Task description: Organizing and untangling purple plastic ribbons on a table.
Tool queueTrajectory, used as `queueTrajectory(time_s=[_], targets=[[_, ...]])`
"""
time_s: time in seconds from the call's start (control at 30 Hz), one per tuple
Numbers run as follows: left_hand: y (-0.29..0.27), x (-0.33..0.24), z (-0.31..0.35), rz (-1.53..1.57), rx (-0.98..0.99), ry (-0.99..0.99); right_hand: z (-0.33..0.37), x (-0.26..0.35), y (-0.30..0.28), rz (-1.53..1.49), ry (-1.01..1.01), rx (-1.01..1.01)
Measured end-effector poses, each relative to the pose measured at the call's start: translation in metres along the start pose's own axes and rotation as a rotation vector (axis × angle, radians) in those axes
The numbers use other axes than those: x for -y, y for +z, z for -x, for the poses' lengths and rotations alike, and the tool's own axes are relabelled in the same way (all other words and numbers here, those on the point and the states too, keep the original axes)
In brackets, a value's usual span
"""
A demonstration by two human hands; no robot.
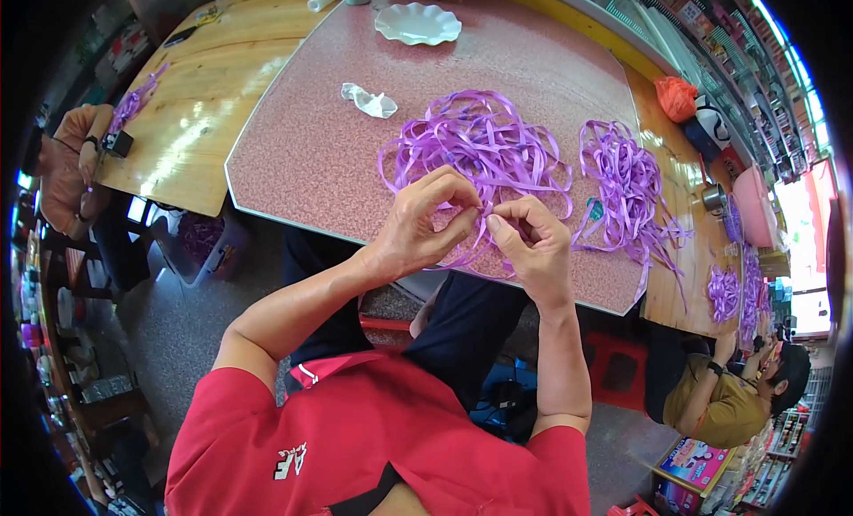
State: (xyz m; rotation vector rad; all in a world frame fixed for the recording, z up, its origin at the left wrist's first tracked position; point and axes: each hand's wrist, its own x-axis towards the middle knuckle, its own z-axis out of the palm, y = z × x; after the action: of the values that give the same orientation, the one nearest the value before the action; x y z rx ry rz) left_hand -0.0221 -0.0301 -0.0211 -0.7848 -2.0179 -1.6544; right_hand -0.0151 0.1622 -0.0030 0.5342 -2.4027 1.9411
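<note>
My left hand (433, 216) and my right hand (535, 240) meet over the near edge of the pink speckled table (302, 152). Each pinches a purple ribbon between thumb and forefinger, their fingertips almost touching. Just beyond them lies a loose tangled heap of purple ribbons (480, 129), with strands hanging down around my fingers. A second heap of purple ribbons (622, 183) sits to the right, its loose ends trailing toward the table's right edge. What exactly lies between my fingertips is too small to make out.
Farther back are a crumpled white tissue (369, 101) and a white scalloped plate (418, 24). Wooden tables adjoin on the left (191, 116) and right. Two other people sit at the sides, with purple ribbons near them. A plastic bin (191, 245) stands on the floor at left.
</note>
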Motion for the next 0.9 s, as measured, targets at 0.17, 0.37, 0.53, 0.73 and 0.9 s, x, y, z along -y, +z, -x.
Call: queueTrajectory(time_s=[0.17,0.37,0.53,0.73,0.9], targets=[[0.003,0.0,0.002,0.002,0.017,-0.005,0.002,0.003,0.0,0.002,-0.029,-0.019],[0.002,0.002,0.007,0.005,0.026,-0.033,0.003,0.01,0.002,0.045,-0.051,-0.027],[0.006,0.002,0.01,0.044,0.028,-0.064,0.005,0.017,0.005,0.172,-0.065,-0.051],[0.008,0.001,0.011,0.033,0.027,-0.069,0.007,0.019,0.006,0.268,-0.037,-0.077],[0.01,0.001,0.013,0.109,0.007,-0.091,0.007,0.019,0.004,-0.026,0.029,-0.038]])
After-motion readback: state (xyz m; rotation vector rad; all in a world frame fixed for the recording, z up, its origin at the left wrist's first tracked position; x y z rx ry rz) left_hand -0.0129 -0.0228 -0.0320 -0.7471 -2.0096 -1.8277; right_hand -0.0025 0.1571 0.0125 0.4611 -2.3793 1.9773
